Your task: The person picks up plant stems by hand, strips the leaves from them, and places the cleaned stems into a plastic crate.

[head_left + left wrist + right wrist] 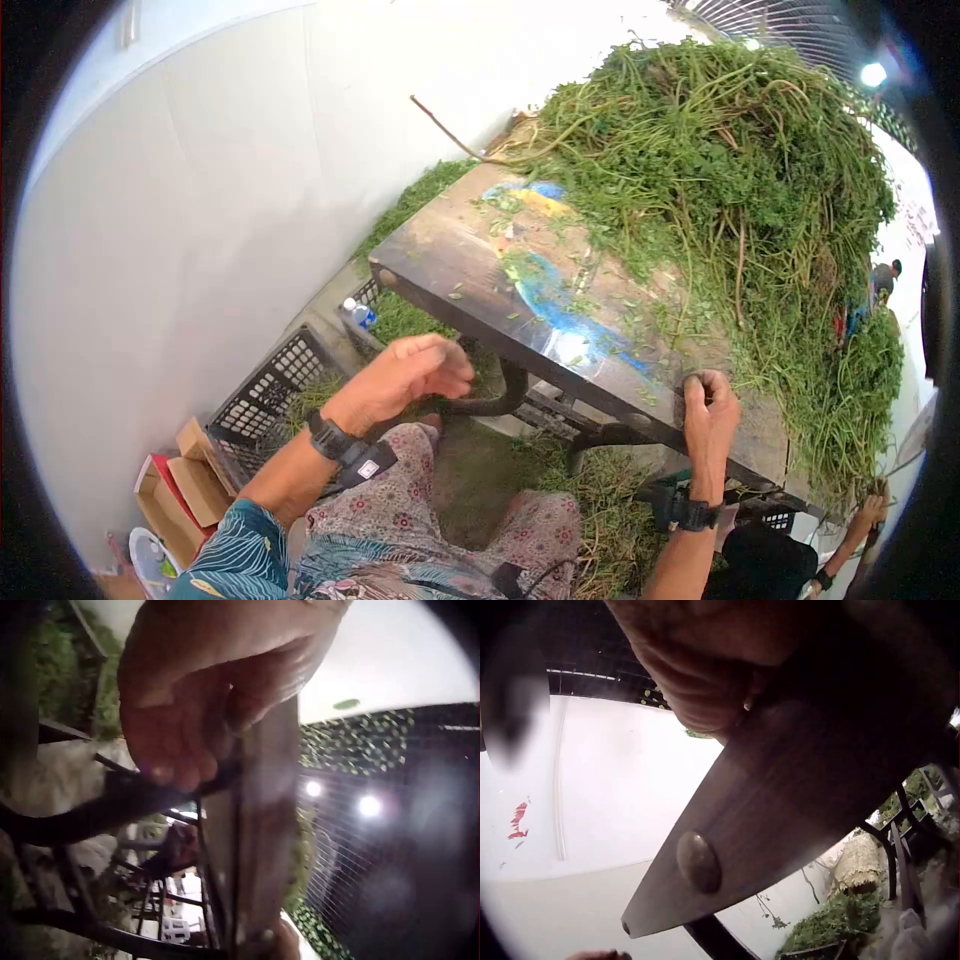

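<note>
Beside the near left edge of the wooden table (440,240), my left hand (415,372) hangs in the air, fingers loosely bent and nothing showing in them. In the left wrist view the same hand (184,712) overlaps the table's edge board. My right hand (711,415) rests at the table's front edge, its fingers curled in and thumb against them; no held thing shows there. A tall heap of leafy green stems (740,150) covers the far and right part of the table. Loose leaves and blue and yellow painted patches (570,320) mark the bare boards.
A black plastic crate (275,385) and an opened cardboard box (185,480) stand at left. A water bottle (358,313) is near the wall (220,190). Cut greens (610,510) lie on the floor under the table. Another person's hand (872,508) touches the heap at lower right.
</note>
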The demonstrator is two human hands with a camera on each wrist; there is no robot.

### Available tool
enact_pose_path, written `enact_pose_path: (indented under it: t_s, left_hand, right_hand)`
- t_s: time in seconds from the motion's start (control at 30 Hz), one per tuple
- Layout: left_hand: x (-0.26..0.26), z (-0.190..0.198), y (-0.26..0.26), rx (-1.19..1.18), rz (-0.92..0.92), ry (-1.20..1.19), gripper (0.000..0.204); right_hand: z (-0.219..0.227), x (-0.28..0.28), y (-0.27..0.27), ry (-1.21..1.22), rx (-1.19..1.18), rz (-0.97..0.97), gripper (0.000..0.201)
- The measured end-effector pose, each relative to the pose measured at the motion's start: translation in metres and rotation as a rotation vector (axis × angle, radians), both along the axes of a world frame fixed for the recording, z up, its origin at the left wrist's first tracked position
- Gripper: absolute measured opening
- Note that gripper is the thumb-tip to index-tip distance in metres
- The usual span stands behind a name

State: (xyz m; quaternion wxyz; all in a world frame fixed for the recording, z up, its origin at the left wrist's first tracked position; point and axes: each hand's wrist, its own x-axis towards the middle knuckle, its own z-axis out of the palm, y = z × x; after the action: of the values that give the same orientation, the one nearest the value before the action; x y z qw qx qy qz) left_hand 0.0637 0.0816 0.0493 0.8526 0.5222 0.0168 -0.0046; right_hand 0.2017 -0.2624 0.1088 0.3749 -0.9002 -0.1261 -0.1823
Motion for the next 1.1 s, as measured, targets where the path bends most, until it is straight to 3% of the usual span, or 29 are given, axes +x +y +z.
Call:
enact_pose_path:
  t_s: [0.07, 0.2, 0.3, 0.43, 0.5, 0.6, 0.7, 0.8, 0.93, 1.03, 1.1]
  left_hand:
    - [0.013, 0.039, -0.013, 0.081, -0.002, -0.136, 0.032]
    - [0.056, 0.06, -0.023, 0.457, 0.17, -0.375, 0.023]
    - [0.087, 0.06, -0.032, 0.833, 0.226, -0.505, 0.022]
    - [0.111, 0.062, -0.046, 0.969, 0.17, -0.515, 0.019]
    - [0.116, 0.059, -0.05, 0.981, 0.184, -0.516, 0.019]
    - [0.111, 0.061, -0.053, 1.021, 0.188, -0.463, 0.018]
    - [0.11, 0.059, -0.057, 1.034, 0.215, -0.466, 0.017]
    - [0.109, 0.056, -0.058, 1.018, 0.237, -0.458, 0.015]
    - [0.106, 0.059, -0.059, 1.087, 0.271, -0.434, 0.015]
    - [0.107, 0.059, -0.059, 1.149, 0.297, -0.46, 0.016]
    - [0.108, 0.055, -0.06, 1.119, 0.323, -0.45, 0.016]
  right_hand:
    - [0.001, -0.001, -0.001, 0.027, 0.032, 0.031, 0.017]
    - [-0.001, 0.001, -0.003, 0.045, 0.041, 0.069, 0.018]
    - [0.004, -0.001, -0.005, 0.068, 0.017, 0.08, 0.018]
    - [0.009, 0.0, -0.007, 0.103, 0.013, 0.132, 0.02]
    - [0.012, 0.003, -0.011, 0.143, 0.004, 0.181, 0.021]
    - [0.027, 0.011, -0.017, 0.443, 0.091, 0.254, 0.022]
    - [0.047, 0.019, -0.019, 0.507, -0.041, 0.322, 0.023]
    - [0.058, 0.028, -0.021, 0.666, 0.014, 0.375, 0.019]
    - [0.054, 0.066, -0.034, 0.619, 0.142, 0.326, 0.033]
    - [0.046, 0.12, -0.052, 0.279, -0.147, 0.171, 0.039]
    - [0.043, 0.144, -0.058, 0.29, -0.282, -0.006, 0.043]
